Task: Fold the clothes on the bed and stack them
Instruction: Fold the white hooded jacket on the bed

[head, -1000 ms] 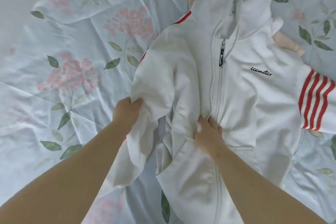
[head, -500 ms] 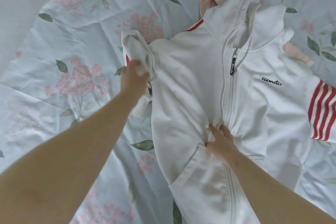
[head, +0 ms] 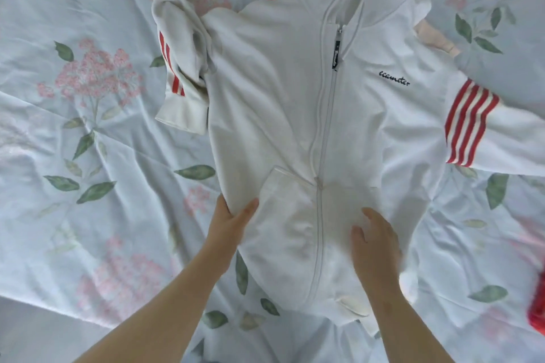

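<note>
A white zip-up jacket point(head: 280, 103) with red sleeve stripes lies front-up on the floral bed sheet point(head: 88, 156), zipper closed. Its left sleeve point(head: 180, 68) sits bunched beside the shoulder; the right sleeve point(head: 477, 127) stretches out to the right edge. My left hand point(head: 230, 224) grips the jacket's lower left side edge, thumb on top of the fabric. My right hand point(head: 374, 236) rests on the lower front, right of the zipper, with its fingers relaxed and slightly blurred.
A pale pink garment point(head: 436, 38) peeks out from under the jacket's collar and right shoulder. Something red point(head: 536, 312) lies at the right edge of the bed. The sheet's near edge runs along the bottom left.
My left hand has let go of the bunched sleeve and dropped down to the jacket's lower left edge. My right hand has slid from the zipper's middle down and right.
</note>
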### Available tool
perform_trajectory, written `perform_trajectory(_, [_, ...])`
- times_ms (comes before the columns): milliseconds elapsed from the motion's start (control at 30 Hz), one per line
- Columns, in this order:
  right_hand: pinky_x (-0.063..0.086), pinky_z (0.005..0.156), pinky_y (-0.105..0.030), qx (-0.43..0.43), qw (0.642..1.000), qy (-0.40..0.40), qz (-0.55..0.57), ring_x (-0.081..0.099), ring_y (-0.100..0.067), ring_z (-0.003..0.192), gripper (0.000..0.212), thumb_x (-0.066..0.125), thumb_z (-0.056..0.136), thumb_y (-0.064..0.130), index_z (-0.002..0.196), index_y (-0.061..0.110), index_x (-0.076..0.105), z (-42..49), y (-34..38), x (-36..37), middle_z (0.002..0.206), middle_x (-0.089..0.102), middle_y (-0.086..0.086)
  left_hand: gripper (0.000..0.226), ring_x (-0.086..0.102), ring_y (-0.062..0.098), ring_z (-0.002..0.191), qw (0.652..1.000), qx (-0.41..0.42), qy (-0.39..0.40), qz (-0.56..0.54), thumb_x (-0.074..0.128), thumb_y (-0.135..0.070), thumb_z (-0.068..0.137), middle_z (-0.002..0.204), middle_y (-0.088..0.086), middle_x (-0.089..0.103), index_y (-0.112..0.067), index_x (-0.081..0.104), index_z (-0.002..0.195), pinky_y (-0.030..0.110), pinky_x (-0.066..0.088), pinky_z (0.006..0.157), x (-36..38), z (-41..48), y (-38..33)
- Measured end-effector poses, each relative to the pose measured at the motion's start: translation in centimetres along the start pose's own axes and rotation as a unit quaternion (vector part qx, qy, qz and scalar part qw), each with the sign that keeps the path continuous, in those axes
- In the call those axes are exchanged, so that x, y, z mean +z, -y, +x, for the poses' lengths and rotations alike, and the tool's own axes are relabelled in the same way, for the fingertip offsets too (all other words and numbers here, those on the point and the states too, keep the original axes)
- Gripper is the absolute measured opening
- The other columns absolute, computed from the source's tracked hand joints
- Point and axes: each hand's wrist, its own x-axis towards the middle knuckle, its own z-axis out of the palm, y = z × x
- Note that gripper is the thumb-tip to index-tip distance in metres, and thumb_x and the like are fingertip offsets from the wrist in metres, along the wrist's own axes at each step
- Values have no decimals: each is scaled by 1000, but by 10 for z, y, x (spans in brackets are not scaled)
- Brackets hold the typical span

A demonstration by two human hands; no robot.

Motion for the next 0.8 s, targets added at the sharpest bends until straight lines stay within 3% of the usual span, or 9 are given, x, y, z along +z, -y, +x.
perform_trajectory(133, [24,107,-49,188,976,-86,75,33,-33,132,47,46,94,15,141,18,39,-24,-61,-15,149,35,-8,58,67,5,94,998,40,49,-11,74,-46,58,103,-11,71,-32,53,109,19,54,72,6,-24,13])
perform_trajectory(200, [32,102,-51,254,953,-95,137,40,-35,126,47,42,95,10,141,17,37,-26,-86,-18,147,37,-11,49,64,9,98,999,18,19,-40,68,-48,73,109,-10,67,-30,52,115,24,51,78,8,-29,21])
perform_trajectory(300, [46,84,-40,258,924,-31,280,55,-29,100,45,38,92,-1,133,16,46,-26,-108,-17,127,56,-11,32,60,15,98,972,-99,-63,-202,36,-40,100,109,-5,64,-26,53,124,37,49,84,4,-32,28])
perform_trajectory(367, [46,77,-34,237,913,6,331,56,-26,95,45,42,89,-5,128,16,48,-29,-114,-17,117,59,-9,32,61,19,93,962,-127,-58,-236,39,-25,101,104,-1,66,-22,55,128,39,50,81,-2,-35,35])
perform_trajectory(433, [46,73,-30,221,898,50,377,57,-25,93,45,52,85,-5,124,15,46,-31,-117,-16,113,59,-7,38,63,22,98,977,-110,24,-183,45,-10,95,110,3,68,-21,55,130,37,54,83,-6,-42,40])
perform_trajectory(533, [45,66,-29,207,904,87,365,58,-24,83,40,65,81,0,116,9,49,-33,-122,-14,101,60,-7,47,65,25,105,985,-79,123,-95,61,-9,83,117,5,67,-24,54,127,37,57,79,-5,-46,38])
perform_trajectory(667, [46,61,-36,218,902,83,364,53,-25,68,18,59,82,-5,98,2,59,-39,-127,-26,84,60,-13,23,71,21,82,998,-41,49,1,65,-10,84,94,4,73,-17,63,106,32,57,67,4,-52,22])
perform_trajectory(733, [47,64,-35,229,864,68,444,56,-24,72,23,50,85,-8,100,5,60,-47,-130,-41,84,62,-11,29,68,25,79,999,-20,1,29,75,-16,74,85,4,73,-12,64,101,31,58,63,-1,-59,14])
perform_trajectory(800, [42,62,-31,250,847,26,468,51,-22,69,28,45,86,-8,106,7,58,-56,-135,-59,81,59,-9,41,64,28,79,996,-16,-81,24,74,-22,75,90,10,70,-5,62,111,34,57,68,-14,-69,6])
